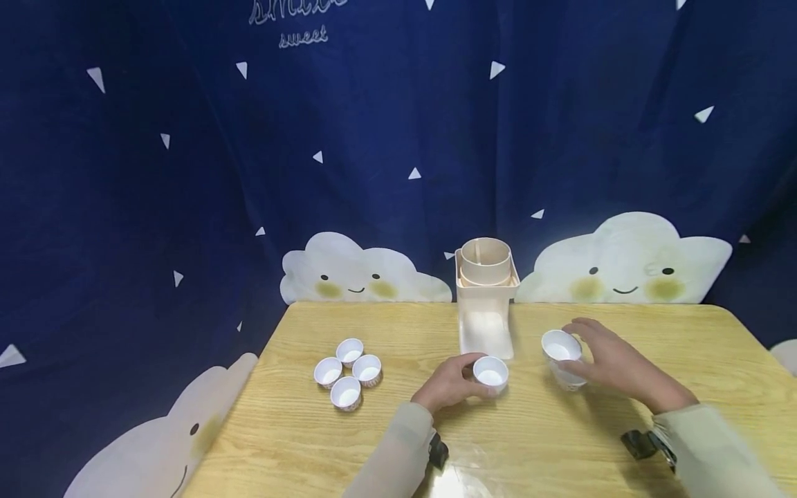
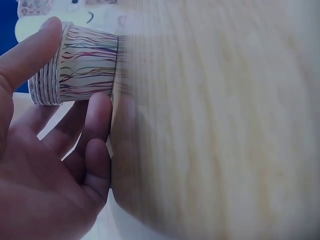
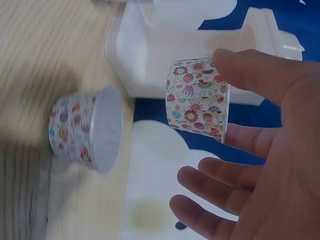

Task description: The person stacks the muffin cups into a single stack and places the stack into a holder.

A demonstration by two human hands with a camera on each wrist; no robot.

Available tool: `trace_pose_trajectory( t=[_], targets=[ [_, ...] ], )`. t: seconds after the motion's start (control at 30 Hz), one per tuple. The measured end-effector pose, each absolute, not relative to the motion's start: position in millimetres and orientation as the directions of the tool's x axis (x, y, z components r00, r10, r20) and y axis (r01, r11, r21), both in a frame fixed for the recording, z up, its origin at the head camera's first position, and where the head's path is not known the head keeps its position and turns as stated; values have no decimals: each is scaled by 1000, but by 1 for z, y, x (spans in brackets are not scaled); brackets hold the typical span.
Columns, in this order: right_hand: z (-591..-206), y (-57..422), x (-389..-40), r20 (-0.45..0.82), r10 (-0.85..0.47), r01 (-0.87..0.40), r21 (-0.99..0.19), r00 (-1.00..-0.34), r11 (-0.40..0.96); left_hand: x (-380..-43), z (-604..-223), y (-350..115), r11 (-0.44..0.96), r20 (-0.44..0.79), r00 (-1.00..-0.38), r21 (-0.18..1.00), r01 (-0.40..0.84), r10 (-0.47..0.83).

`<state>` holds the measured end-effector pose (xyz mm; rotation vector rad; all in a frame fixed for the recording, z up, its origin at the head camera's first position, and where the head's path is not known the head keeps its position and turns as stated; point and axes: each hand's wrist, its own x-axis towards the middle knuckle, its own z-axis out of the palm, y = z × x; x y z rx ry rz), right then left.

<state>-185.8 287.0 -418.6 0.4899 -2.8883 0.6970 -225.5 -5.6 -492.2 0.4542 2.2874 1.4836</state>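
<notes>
My left hand (image 1: pixel 450 382) has its thumb and fingers around a nested stack of paper cups (image 2: pixel 90 65) that stands on the table. Coloured wavy lines run down the stack's outside, and several rims show in the left wrist view. My right hand (image 1: pixel 613 360) pinches a flower-patterned paper cup (image 3: pixel 196 97) near its rim, between thumb and finger. This cup is held up off the table, its white inside facing up in the head view. Below it, a second flower-patterned cup (image 3: pixel 72 131) stands upright on the wood, partly hidden in the head view.
Several white-lined paper cups (image 1: pixel 345 393) stand grouped at the left of the table (image 1: pixel 280 443). A cream plastic holder (image 1: pixel 487 311) with a round tube on top stands at the back middle. Behind the table hangs a dark blue curtain (image 1: pixel 373 124) with cloud prints.
</notes>
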Motion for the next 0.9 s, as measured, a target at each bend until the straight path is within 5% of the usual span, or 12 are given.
trace_pose_trajectory(
  t=[0.9],
  targets=[
    [-420,237,-182,335,-359,-480,-421,-871,770,-228,-493,-7,369,-117,-870,926,79,478]
  ],
)
